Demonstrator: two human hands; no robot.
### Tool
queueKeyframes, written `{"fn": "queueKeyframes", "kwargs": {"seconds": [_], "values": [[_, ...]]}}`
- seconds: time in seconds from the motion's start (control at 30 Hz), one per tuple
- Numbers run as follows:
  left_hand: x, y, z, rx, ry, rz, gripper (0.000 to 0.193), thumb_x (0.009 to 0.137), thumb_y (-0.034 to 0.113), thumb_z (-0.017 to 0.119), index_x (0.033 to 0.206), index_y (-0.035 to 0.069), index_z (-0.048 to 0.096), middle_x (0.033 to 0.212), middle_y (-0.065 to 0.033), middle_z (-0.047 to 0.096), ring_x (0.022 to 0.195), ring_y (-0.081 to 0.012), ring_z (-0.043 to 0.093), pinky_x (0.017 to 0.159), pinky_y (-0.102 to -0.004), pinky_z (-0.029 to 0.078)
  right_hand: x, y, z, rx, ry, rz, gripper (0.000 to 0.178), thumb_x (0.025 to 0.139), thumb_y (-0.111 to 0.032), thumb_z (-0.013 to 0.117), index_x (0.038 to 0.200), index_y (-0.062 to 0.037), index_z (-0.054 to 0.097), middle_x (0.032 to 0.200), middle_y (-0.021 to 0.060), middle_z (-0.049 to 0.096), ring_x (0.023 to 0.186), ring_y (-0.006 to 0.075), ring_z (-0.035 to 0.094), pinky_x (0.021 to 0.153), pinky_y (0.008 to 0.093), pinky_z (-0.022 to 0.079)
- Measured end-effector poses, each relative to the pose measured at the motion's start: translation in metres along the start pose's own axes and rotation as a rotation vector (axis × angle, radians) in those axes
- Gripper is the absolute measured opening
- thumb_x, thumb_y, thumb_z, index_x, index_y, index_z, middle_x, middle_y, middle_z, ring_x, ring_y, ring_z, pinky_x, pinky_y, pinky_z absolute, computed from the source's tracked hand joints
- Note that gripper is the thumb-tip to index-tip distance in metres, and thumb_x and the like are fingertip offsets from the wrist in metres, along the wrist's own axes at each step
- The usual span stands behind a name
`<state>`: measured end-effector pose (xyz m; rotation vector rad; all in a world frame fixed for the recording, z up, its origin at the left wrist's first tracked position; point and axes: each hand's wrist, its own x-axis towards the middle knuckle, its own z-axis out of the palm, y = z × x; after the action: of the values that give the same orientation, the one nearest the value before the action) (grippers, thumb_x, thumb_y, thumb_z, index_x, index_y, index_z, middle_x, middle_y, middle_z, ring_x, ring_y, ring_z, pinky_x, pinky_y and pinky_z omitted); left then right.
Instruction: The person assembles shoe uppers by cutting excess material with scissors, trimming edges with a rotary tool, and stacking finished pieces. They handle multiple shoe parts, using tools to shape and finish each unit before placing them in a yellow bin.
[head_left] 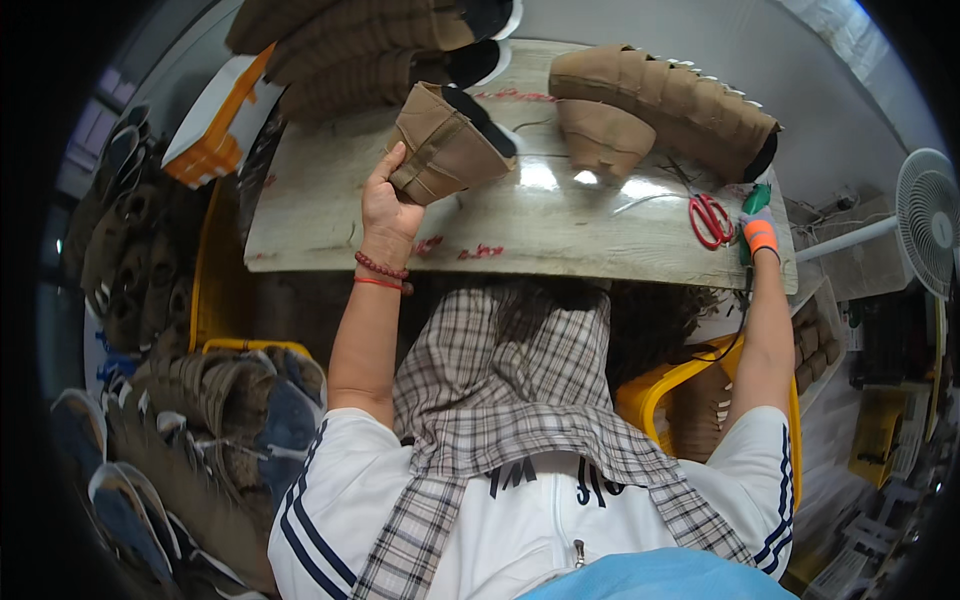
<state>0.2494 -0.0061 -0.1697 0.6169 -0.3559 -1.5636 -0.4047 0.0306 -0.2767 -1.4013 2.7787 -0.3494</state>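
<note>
My left hand (388,207) grips a tan fabric shoe upper (448,150) by its lower left edge and holds it up over the table. The upper has a dark inside and a seam down its side. At the table's right end my right hand (757,222), in a grey glove with an orange cuff, is closed round a green hand tool (757,198). A dark cord hangs below that hand; the tool's exact kind is hidden. Red-handled scissors (711,222) lie just left of my right hand. Another tan upper (606,137) rests farther back.
A row of nested tan uppers (665,105) lies at the back right of the table (560,235), with darker stacks (350,80) back left. An orange-and-white box (222,120) stands beside them. Yellow crates (645,395) flank my lap; a white fan (925,215) is far right.
</note>
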Motion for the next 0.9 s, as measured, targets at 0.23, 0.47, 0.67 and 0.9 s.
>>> {"fn": "queueKeyframes", "kwargs": {"seconds": [0.23,0.47,0.67,0.9], "values": [[-0.062,0.029,-0.048,-0.407,-0.007,-0.287,0.032,0.094,0.012,0.046,0.121,-0.005,0.048,0.123,-0.0218,0.053,0.113,-0.0342,0.053,0.096,-0.0495,0.046,-0.030,0.162,-0.012,0.136,-0.018,-0.066,0.036,0.079,-0.035,0.068,0.089,-0.0007,0.064,0.078,0.0172,0.064,0.072,0.0317,0.062,0.063,0.0392,0.048],[-0.107,0.051,-0.080,-0.557,-0.111,-0.452,0.030,0.095,0.011,0.044,0.119,-0.007,0.047,0.120,-0.0233,0.053,0.109,-0.0338,0.056,0.093,-0.0468,0.050,-0.298,-0.062,-0.140,1.098,-0.067,-0.040,0.022,0.084,-0.016,0.068,0.099,-0.0041,0.057,0.073,0.0005,0.058,0.059,0.0110,0.057,0.055,0.0236,0.043],[-0.116,0.052,-0.082,-0.434,-0.280,-0.517,0.029,0.095,0.011,0.042,0.116,-0.009,0.049,0.115,-0.0239,0.057,0.104,-0.0337,0.060,0.088,-0.0452,0.054,-0.420,-0.159,-0.151,0.587,0.050,-0.726,0.054,0.066,-0.025,0.082,0.110,-0.0059,0.059,0.080,0.0087,0.065,0.069,0.0214,0.064,0.061,0.0319,0.050],[-0.127,0.069,-0.069,-0.331,-0.440,-0.533,0.030,0.094,0.011,0.043,0.116,-0.009,0.049,0.116,-0.0246,0.056,0.103,-0.0328,0.060,0.085,-0.0433,0.055,-0.435,-0.176,-0.149,0.324,0.199,-1.055,0.060,0.060,-0.034,0.083,0.107,-0.0049,0.060,0.067,0.0088,0.059,0.056,0.0268,0.057,0.053,0.0342,0.047]]}}
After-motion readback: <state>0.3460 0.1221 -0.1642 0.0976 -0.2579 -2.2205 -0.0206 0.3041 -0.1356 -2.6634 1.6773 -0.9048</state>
